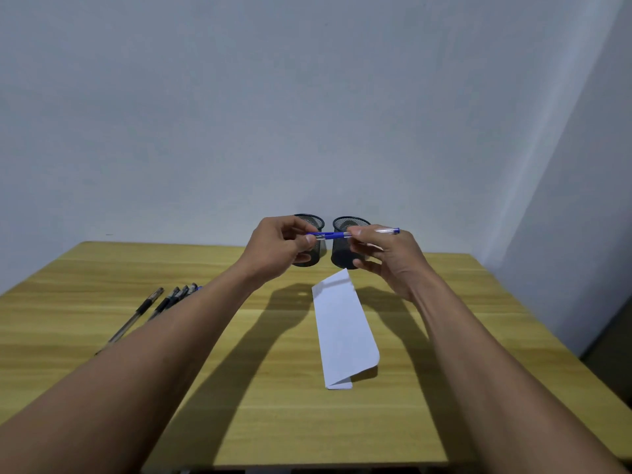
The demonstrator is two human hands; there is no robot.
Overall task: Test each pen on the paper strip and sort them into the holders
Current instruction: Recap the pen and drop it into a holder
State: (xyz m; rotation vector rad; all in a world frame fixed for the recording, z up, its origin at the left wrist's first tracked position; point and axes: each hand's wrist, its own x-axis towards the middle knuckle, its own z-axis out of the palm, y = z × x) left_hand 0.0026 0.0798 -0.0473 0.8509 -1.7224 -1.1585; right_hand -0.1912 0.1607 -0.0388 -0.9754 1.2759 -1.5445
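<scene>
Two bare forearms (143,364) enter from the near edge of the worktop (239,388) and converge toward its far edge, raised above the wood. The left hand (278,246) has its fingers curled, and its thumb and fingertips pinch one end of a blue pen (333,235). The right hand (386,258) pinches the same pen further along the barrel between thumb and forefinger, its other fingers loosely bent beneath. Both hands thus grip the pen, which is held in the air, not touching the worktop.

The pen lies level, its long axis running left to right, roughly parallel to the far edge. A blue section shows between the two hands, and a clear length ending in a blue end piece sticks out past the right hand, pointing right. Which end carries the writing tip cannot be told — the left fingers cover that end.

Just behind the hands, near the middle of the far edge, stand two black mesh holders side by side and upright: the left holder (313,222), partly hidden by the left hand, and the right holder (345,248).

The white paper strip (342,330) lies flat at the worktop's centre, running from just before the holders toward the near edge, its near end folded over.

Toward the left edge lies a row of pens (160,306) — dark-gripped, close together, partly hidden by the left forearm.
</scene>
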